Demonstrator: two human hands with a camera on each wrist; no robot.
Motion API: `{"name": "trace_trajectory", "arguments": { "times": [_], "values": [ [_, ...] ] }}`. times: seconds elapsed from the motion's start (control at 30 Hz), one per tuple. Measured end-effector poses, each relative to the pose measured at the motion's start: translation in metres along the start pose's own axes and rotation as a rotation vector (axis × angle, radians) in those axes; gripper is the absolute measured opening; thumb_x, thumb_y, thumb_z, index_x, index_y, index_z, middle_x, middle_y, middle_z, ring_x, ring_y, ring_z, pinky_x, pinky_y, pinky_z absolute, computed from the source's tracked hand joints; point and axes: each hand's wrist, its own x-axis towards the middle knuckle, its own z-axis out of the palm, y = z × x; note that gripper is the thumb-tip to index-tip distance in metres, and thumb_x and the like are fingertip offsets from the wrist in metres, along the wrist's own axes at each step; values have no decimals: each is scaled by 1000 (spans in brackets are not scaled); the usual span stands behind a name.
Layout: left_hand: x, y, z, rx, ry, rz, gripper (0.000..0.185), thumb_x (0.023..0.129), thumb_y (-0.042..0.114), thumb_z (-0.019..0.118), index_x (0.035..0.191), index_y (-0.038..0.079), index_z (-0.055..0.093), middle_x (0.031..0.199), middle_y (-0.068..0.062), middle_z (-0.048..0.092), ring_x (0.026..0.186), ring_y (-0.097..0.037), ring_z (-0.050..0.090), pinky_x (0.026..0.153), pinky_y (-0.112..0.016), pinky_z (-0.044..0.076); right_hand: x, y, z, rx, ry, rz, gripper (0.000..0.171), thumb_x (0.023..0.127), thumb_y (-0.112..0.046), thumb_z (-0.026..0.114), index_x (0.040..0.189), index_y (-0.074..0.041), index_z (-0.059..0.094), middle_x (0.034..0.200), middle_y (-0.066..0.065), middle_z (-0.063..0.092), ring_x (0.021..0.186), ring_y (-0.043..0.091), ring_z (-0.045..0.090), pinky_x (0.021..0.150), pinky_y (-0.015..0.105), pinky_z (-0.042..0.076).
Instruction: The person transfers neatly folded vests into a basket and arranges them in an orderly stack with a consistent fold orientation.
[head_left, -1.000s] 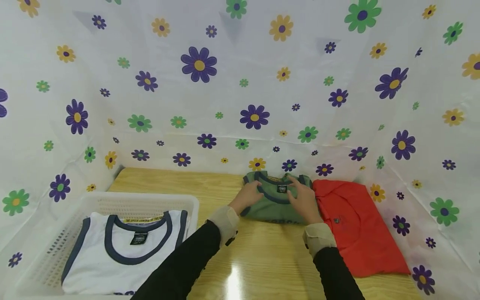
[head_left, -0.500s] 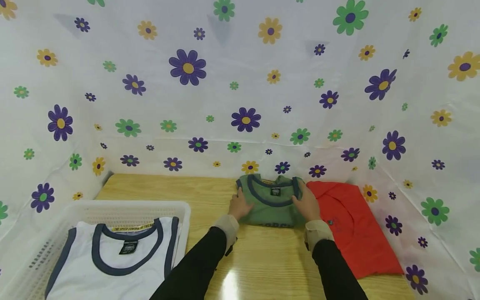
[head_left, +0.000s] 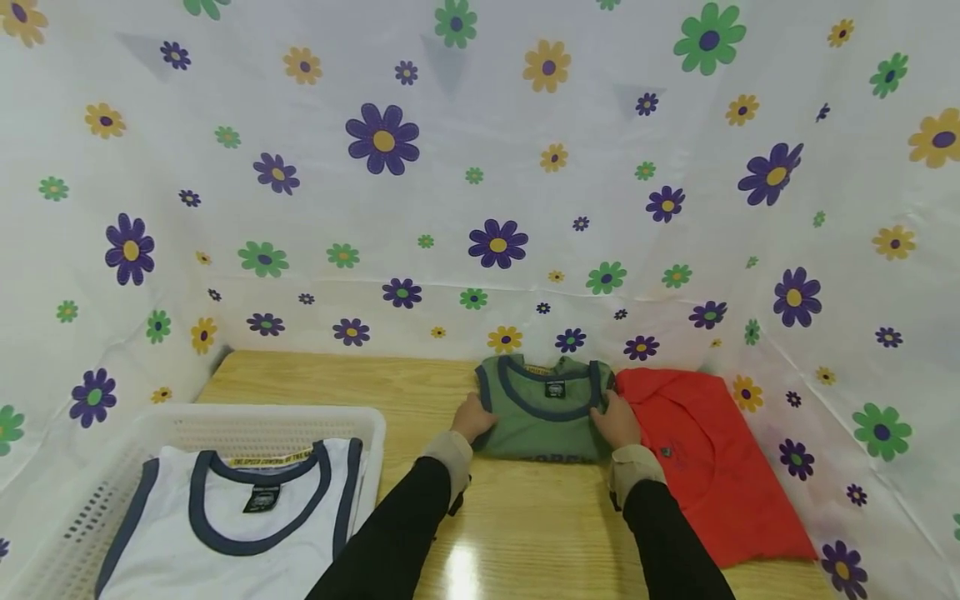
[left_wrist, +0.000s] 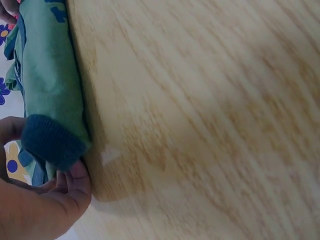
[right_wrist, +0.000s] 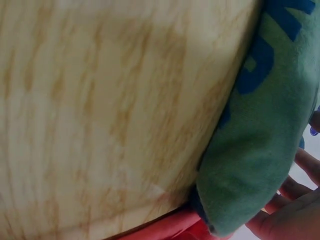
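Note:
A folded green T-shirt point(head_left: 547, 433) with dark navy neck trim lies at the back of the table against the curtain. My left hand point(head_left: 472, 417) grips its left side, the thumb over the top and the fingers tucked under the blue cuff in the left wrist view point(left_wrist: 55, 205). At the right side my right hand point(head_left: 618, 420) holds the edge, thumb on top; in the right wrist view its fingers point(right_wrist: 292, 205) lie along the shirt's side. Dark lettering shows on the shirt's front fold.
A folded red shirt point(head_left: 720, 475) lies directly right of the green one. Front left stands a white plastic basket point(head_left: 371, 425) holding a white T-shirt point(head_left: 255, 567) with navy trim. A flowered curtain point(head_left: 420, 208) closes the wooden table point(head_left: 337, 379) at the back and sides.
Both hands have moved from over the collar out to the green T-shirt's two sides and now grip them. The shirt lies flatter and neater; the head view has shifted slightly.

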Motion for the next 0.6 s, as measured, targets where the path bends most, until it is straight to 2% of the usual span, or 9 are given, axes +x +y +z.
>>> {"name": "trace_trajectory", "arguments": {
  "times": [0.07,0.1,0.27,0.37,0.47,0.6],
  "values": [
    [-9,6,-4,-24,-11,-27,76,81,19,65,140,-10,27,131,-32,48,112,-40,55,88,-46,49,0,1,0,9,-2,-7,48,90,-14,57,130,10,46,127,33,51,116,47,50,95,55,43],
    [-20,16,-10,-39,-22,-75,76,80,15,63,142,-9,26,133,-32,47,112,-40,54,90,-48,47,0,2,0,18,-3,-8,48,90,-14,57,130,10,46,127,33,51,116,47,50,95,55,43],
    [-40,28,-17,-38,-26,-119,78,79,17,54,144,-9,20,134,-32,45,99,-35,52,83,-44,44,3,7,2,50,-17,7,51,90,-14,57,132,10,41,130,34,48,118,48,48,96,56,43],
    [-44,30,-18,-21,-31,-130,78,78,18,53,143,-10,22,132,-30,47,92,-32,49,76,-40,41,3,11,3,72,-32,54,55,91,-16,55,135,11,37,133,35,44,119,49,46,96,56,42],
    [-43,29,-16,-2,-34,-130,73,77,18,52,140,-11,30,125,-26,51,87,-30,46,72,-38,36,3,13,3,87,-47,108,57,92,-19,53,136,11,35,135,38,40,121,51,43,96,58,41],
    [-41,28,-16,31,-29,-131,69,76,19,51,136,-11,37,121,-23,53,87,-30,45,72,-38,37,3,14,5,73,-58,134,58,93,-22,51,135,13,34,133,40,37,121,52,40,98,59,39]
  ]
}}
